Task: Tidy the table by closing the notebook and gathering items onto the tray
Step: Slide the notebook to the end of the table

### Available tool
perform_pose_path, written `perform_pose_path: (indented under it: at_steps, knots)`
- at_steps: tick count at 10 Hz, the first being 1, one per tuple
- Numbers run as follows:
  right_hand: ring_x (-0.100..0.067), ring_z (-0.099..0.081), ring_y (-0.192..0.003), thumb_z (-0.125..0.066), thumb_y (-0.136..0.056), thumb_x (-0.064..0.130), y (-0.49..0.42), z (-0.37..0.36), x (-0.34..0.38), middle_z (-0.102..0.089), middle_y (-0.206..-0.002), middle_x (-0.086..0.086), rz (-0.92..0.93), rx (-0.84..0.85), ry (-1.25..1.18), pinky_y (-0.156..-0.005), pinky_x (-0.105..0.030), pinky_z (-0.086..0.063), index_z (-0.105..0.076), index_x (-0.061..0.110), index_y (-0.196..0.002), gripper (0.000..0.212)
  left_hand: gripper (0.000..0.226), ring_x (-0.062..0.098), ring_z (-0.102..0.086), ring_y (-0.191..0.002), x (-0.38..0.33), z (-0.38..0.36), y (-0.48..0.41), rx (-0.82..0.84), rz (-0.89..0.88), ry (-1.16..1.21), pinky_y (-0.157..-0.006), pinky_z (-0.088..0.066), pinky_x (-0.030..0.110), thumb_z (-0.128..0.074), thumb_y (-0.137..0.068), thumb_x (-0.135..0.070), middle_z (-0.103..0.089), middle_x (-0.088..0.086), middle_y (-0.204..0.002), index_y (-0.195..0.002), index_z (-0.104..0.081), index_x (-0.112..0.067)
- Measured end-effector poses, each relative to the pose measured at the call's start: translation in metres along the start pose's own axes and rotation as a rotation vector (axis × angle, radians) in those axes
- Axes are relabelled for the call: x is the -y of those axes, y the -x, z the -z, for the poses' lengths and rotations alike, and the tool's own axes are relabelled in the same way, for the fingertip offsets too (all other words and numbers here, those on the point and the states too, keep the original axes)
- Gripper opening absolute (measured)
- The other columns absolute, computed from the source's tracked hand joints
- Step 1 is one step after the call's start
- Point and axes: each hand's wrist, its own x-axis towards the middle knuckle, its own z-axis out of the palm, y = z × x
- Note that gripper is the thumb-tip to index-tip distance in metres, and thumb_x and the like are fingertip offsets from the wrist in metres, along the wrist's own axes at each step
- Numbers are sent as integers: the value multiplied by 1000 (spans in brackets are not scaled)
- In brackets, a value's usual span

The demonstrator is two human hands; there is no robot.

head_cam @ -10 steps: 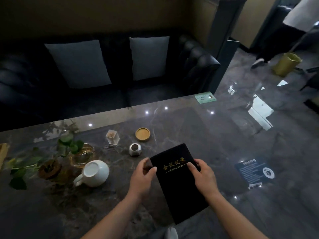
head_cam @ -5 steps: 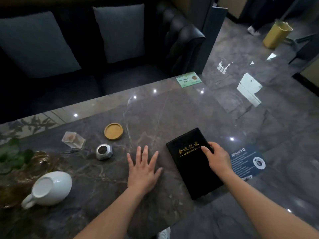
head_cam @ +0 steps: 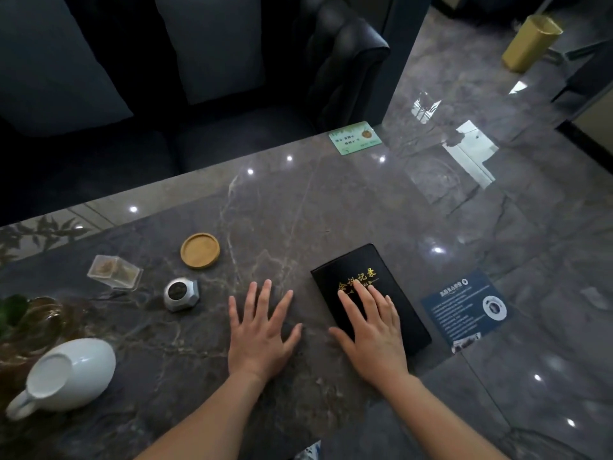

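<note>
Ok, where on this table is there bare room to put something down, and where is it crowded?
The widest bare patch lies between the wooden coaster, the green card and the far edge of the notebook. A smaller one sits between the white pitcher and the left hand. The left end is crowded: clear box, silver tin and glass vessel stand close together.

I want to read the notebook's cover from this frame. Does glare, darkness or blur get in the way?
Head view: dim overall, the sofa nearly black; light spots glare on the glossy table, none on the notebook; its gold lettering looks sharp, but the right hand covers part of it.
</note>
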Motion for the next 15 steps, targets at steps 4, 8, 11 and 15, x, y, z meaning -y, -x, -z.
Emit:
perform_pose_path:
  at_steps: [4, 8, 11, 15]
  knots:
    - [-24, -9, -150, -38, -94, 61, -83, 8, -61, -18, -162, 1, -88, -13, 52, -123, -49, -8, -22, 37, -150, 64, 61, 32, -8, -148, -23, -3, -50, 35, 108, -34, -106, 5, 78, -25, -89, -66, -19, 7, -157, -146, -24, -45]
    - [-23, -10, -149, -41, -94, 58, -140, 17, -104, -20, -162, 2, -125, -51, 25, -123, -50, -8, -24, 37, -150, 61, 64, 31, -5, -151, -23, 3, -45, 36, 120, -22, -109, 4, 75, -21, -87, -69, -18, 5, -163, -148, -21, -49]
    - [-21, -7, -152, -42, -96, 56, -155, 22, -123, -16, -164, 4, -88, -32, 14, -123, -49, -4, -23, 37, -151, 61, 63, 33, -17, -149, -24, 2, -46, 9, 110, -24, -109, -4, 76, -33, -85, -67, -30, 7, -158, -145, -33, -47]
    - [-22, -8, -151, -43, -94, 57, -155, 22, -122, -18, -164, 4, -91, -41, 5, -123, -48, -3, -26, 38, -150, 62, 62, 32, -18, -149, -26, 2, -46, -11, 117, -14, -110, -2, 75, -36, -85, -66, -31, 7, -158, -143, -37, -46]
